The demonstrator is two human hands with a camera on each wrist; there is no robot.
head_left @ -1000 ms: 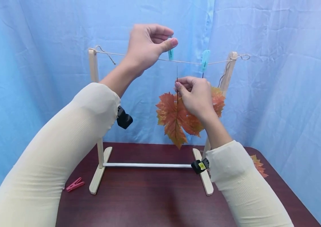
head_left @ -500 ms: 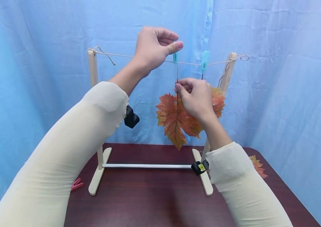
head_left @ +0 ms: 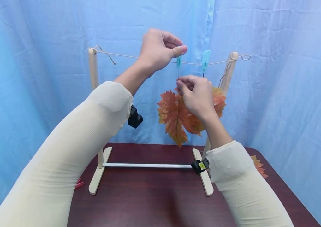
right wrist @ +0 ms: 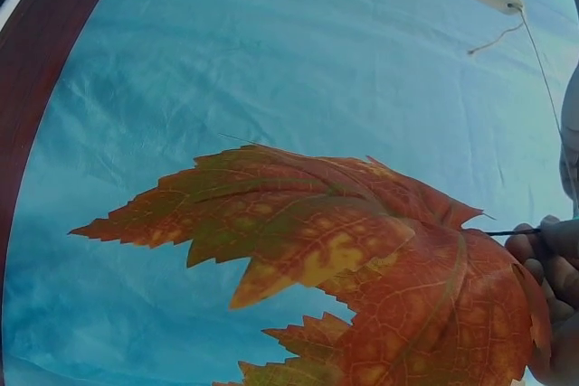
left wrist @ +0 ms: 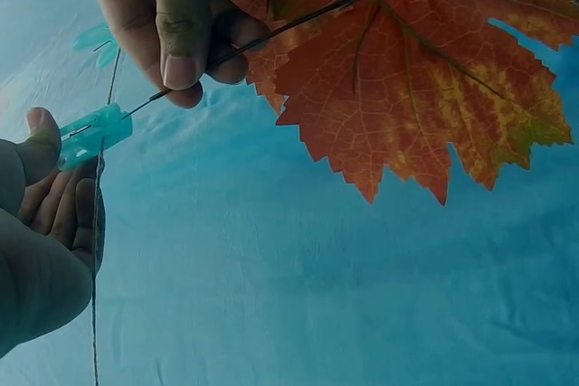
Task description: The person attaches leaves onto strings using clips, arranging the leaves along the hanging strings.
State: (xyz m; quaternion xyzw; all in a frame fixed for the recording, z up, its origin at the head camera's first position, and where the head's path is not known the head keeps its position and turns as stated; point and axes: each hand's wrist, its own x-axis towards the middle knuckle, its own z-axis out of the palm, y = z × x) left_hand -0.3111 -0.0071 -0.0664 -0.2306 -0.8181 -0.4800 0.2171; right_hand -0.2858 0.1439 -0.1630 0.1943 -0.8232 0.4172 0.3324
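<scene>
Head view: a turquoise clothes peg (head_left: 179, 62) is held from above by the left hand (head_left: 160, 49), thumb against fingers, at a string (head_left: 191, 63) stretched between wooden posts (head_left: 93, 67). Just below, the stem (head_left: 178, 96) of an orange leaf (head_left: 173, 118) is pinched between thumb and forefinger of the right hand (head_left: 198, 96); the leaf is left hanging tip down, partly covered by that hand. To the right, a second peg (head_left: 205, 60) is fixed on the string, with a second leaf (head_left: 219, 102) partly hidden beneath it. On the dark surface (head_left: 137, 198), a pink peg (head_left: 79, 183) is mostly covered by the left sleeve.

Left wrist view: the peg is seen across the string, its handle end pressed by the left thumb. The thin tip of the stem is brought right to the peg's mouth; whether it is gripped yet cannot be told. For a firm hold, the stem is best kept in line with the peg and slid in well past the tip, and the thumb pressure eased only once string and stem are both caught.

Right wrist view: the leaf is shown close up, its stem pinched at the right edge. The blade should be left uncreased.
</scene>
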